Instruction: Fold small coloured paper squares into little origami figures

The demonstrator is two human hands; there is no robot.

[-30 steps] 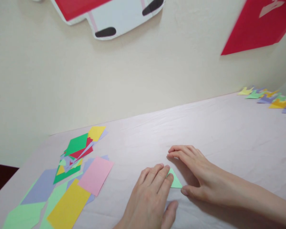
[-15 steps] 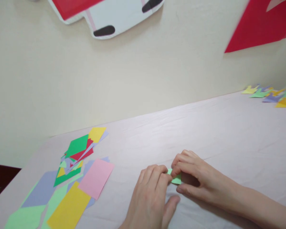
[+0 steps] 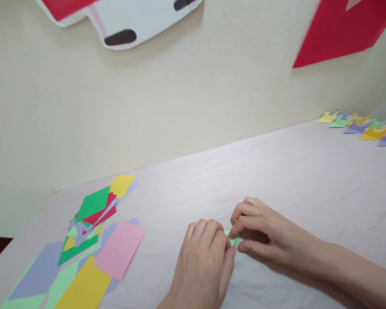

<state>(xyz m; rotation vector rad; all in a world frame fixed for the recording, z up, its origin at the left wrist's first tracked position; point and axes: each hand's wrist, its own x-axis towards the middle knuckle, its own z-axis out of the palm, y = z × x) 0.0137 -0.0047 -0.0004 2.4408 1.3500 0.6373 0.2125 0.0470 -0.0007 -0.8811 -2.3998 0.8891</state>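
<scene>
One small light-green paper in my view: left hand curled over edge, can't tell grip; right hand half-open, fingertip touching paper.

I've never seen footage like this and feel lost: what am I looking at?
There is no machine, just a person's two bare hands, seen by a camera worn on the head, looking forward and down. The left hand is at a small light-green paper, mostly hidden, so its grip is unclear. The right hand curls over that paper's edge, its thumb set apart. On the pale surface, overlapping coloured paper lies to the left, and a cluster of small, pointed paper shapes sits at the far right.
</scene>
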